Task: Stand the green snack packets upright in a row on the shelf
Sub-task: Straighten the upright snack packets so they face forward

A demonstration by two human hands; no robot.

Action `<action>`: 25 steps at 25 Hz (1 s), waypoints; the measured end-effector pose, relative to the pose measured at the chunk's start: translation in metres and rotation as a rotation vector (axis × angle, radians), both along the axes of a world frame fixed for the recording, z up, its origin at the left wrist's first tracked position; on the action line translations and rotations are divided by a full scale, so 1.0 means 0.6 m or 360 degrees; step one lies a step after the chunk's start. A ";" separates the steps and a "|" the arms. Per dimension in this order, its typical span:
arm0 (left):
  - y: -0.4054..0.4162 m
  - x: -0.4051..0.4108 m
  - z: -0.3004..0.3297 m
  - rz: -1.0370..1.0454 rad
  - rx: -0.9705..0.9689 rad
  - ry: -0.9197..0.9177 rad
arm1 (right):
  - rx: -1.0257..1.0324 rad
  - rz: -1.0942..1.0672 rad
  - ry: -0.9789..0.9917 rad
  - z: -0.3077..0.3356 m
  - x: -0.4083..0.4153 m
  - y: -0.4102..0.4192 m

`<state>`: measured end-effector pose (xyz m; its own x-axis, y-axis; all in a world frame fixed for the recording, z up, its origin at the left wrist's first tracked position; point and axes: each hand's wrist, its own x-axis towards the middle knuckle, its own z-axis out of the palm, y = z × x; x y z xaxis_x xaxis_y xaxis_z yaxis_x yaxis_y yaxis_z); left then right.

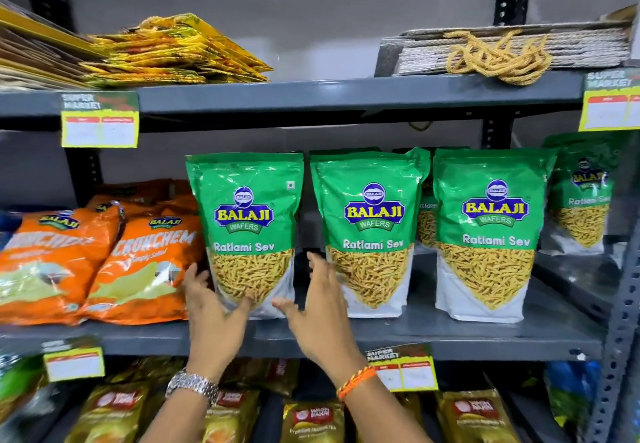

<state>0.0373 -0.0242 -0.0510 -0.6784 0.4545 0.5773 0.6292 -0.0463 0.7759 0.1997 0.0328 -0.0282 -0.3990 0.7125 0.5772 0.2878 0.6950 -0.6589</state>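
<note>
Left hand [211, 307], fingers spread, cups the lower left of the leftmost Ratlami Sev packet [247, 220], upright on the shelf [450, 333]; right hand [320, 307] hovers open beside it, apparently not touching.

Three green packets stand upright in a row near the front edge of the grey shelf [467, 333]: the left packet [247, 220], the middle packet [369, 227] and the right packet [490, 227]. Each is glossy green above, with a window of yellow sev and a white base. Further packets [581, 196] stand behind, toward the shelf's right end.
</note>
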 end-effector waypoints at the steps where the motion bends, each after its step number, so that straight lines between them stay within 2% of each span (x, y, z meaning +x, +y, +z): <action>1: 0.000 -0.008 -0.001 -0.0046 -0.0060 0.0002 | -0.0068 0.0039 -0.0050 -0.001 -0.015 0.006; 7: 0.006 -0.030 -0.003 -0.0154 -0.0199 0.0093 | -0.0326 0.0079 -0.0143 0.000 -0.056 0.042; 17: 0.020 -0.028 0.002 -0.0151 -0.0210 0.0157 | -0.0279 -0.0062 -0.0210 -0.006 -0.060 0.054; 25: 0.011 -0.032 -0.003 -0.0131 -0.0184 0.0093 | -0.0309 -0.0019 -0.0244 -0.003 -0.058 0.048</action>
